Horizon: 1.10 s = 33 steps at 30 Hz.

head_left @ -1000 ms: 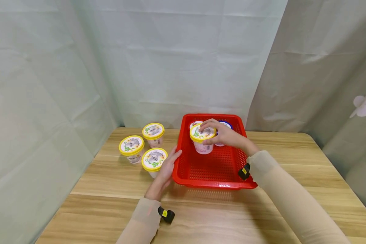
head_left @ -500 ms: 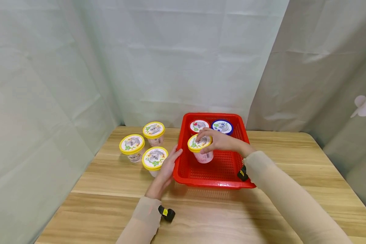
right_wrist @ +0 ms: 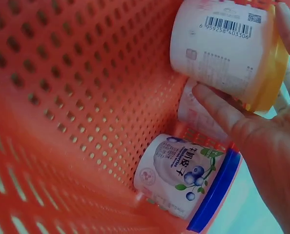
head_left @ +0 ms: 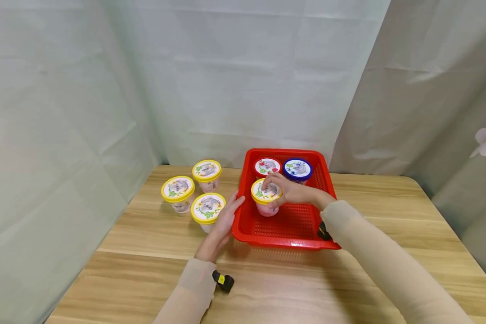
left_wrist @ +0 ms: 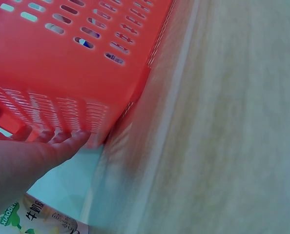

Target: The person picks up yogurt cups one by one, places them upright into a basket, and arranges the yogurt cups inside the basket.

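In the head view, my right hand [head_left: 288,189] holds a yellow-lidded cup [head_left: 265,207] from above, inside the red plastic basket [head_left: 292,244]. The right wrist view shows its barcode side close to the basket floor; whether it touches is unclear. Behind it stand a red-lidded cup [head_left: 267,166] and a blue-lidded cup [head_left: 297,169], whose label [right_wrist: 176,173] has blueberries. My left hand [head_left: 224,219] grips the basket's left side, thumb at the rim. Its fingers [left_wrist: 62,143] lie against the outer wall in the left wrist view.
Left of the basket, three more yellow-lidded cups stand on the wooden table [head_left: 154,270]: one at the back [head_left: 207,174], one at the far left [head_left: 178,191], and one [head_left: 208,208] close beside my left hand. Pale curtains [head_left: 243,90] hang behind the table.
The yellow-lidded cup has come toward me and down inside the basket, straightening from a tilt. The red and blue lids behind it are now uncovered. My left hand stays at the basket.
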### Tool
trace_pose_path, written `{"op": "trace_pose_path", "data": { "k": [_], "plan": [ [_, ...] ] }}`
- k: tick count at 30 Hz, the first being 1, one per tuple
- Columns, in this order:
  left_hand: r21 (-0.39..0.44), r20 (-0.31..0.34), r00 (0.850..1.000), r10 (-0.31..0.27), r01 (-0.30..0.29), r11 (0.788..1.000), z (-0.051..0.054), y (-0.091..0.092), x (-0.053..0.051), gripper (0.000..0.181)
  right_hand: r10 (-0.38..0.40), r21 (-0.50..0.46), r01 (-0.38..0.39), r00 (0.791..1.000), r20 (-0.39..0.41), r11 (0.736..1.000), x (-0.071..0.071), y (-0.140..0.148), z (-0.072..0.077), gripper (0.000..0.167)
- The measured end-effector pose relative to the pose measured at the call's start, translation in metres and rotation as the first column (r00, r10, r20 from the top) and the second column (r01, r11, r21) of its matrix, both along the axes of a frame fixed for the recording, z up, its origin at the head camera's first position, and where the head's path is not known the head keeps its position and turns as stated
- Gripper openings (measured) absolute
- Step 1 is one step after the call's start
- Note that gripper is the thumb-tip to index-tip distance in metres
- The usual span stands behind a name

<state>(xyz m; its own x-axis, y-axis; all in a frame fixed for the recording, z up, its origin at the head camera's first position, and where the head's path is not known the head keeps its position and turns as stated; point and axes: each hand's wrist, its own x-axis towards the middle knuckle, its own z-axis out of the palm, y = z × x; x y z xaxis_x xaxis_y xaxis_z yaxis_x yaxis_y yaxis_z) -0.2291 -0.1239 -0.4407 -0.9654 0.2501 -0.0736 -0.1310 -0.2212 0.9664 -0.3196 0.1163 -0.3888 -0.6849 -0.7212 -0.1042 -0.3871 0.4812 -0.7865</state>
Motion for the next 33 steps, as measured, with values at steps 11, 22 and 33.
{"op": "trace_pose_path", "data": {
  "k": [11, 22, 33],
  "plan": [
    [-0.034, -0.004, 1.0, -0.002, 0.002, 0.999, 0.002, 0.002, 0.0, 0.059, -0.013, 0.065, 0.02, 0.995, -0.098, 0.998, 0.002, -0.003, -0.001, 0.052],
    [-0.021, -0.01, 1.0, 0.007, -0.007, 1.0, 0.003, 0.002, 0.003, 0.058, 0.053, 0.076, -0.048, 0.997, -0.057, 0.996, 0.005, 0.003, 0.011, 0.05],
    [-0.006, -0.009, 1.0, 0.005, -0.005, 1.0, 0.002, 0.001, 0.002, 0.058, 0.036, 0.112, -0.027, 0.996, -0.081, 0.993, 0.006, 0.015, 0.028, 0.059]
  ]
}}
